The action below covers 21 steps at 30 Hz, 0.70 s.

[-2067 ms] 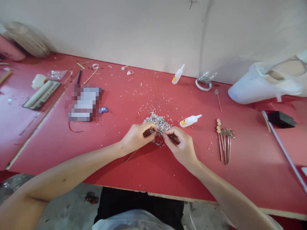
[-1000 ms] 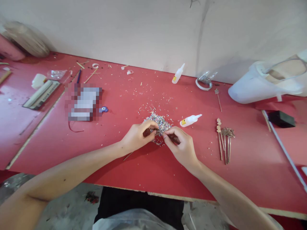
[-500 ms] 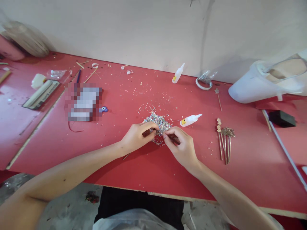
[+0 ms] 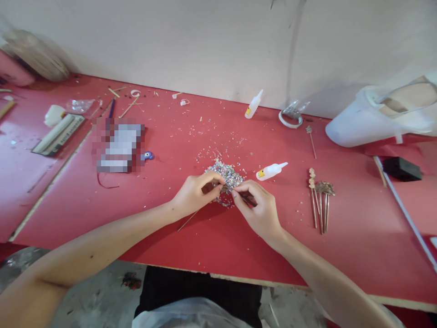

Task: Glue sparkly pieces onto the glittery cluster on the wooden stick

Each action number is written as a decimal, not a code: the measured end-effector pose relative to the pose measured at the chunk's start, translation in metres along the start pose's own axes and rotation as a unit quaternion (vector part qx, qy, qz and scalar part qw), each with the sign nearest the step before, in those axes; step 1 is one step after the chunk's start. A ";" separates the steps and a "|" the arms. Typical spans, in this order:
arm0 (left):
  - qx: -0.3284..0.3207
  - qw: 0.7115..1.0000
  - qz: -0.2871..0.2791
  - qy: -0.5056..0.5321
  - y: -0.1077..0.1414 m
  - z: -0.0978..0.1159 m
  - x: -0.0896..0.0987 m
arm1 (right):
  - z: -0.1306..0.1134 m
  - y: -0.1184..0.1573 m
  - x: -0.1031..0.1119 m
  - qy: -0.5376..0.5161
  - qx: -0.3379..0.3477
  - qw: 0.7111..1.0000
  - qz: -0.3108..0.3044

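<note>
Over a pile of small glittering multicoloured chips (image 4: 226,171), my left hand (image 4: 194,193) and my right hand (image 4: 261,205) face each other, fingertips a little apart. The left thumb and forefinger are closed in a pinch. A thin brown stick (image 4: 187,221) slants out from beneath that hand towards the front edge, in line with the pinch. My right thumb and forefinger also press together; something dark (image 4: 248,198) shows under the palm, its kind unclear. Just beyond the right hand lies a white glue bottle (image 4: 269,171) with a yellow label.
Several sticks with decorated heads (image 4: 321,200) lie to the right on the red table (image 4: 218,246). At the back stand a second glue bottle (image 4: 253,105) and a tape roll (image 4: 290,119). A white bucket (image 4: 355,118) leans at far right; a knife box (image 4: 59,135) lies left.
More of the thin stick now shows below my left hand, at a changed slant. The left fingertips have shifted slightly; my right hand is nearly still.
</note>
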<state>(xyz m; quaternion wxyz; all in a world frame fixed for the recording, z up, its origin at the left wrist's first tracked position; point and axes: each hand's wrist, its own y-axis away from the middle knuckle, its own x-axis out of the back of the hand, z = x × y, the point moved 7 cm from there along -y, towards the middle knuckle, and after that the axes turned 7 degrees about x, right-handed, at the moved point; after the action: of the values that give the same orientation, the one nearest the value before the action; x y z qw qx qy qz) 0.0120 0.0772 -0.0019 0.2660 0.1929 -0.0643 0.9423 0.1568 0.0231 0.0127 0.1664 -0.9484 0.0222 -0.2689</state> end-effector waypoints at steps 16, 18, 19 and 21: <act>0.036 0.998 -0.020 0.057 -0.001 -0.004 -0.002 | -0.004 0.000 0.000 0.013 0.024 1.000 0.006; 0.034 0.998 -0.017 0.058 -0.001 -0.005 -0.002 | -0.002 0.000 0.000 0.002 0.010 1.000 0.004; 0.034 0.998 -0.015 0.060 -0.001 -0.005 -0.002 | -0.001 0.000 0.000 -0.003 0.003 1.000 0.003; 0.039 0.997 -0.015 0.071 -0.001 -0.006 -0.002 | 0.002 0.000 -0.001 -0.010 -0.010 1.000 -0.001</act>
<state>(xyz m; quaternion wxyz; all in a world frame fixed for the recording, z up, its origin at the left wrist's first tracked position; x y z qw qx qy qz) 0.0121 0.0783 -0.0079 0.2761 0.1370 -0.0059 0.9513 0.1571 0.0236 0.0108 0.1566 -0.9527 0.0227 -0.2595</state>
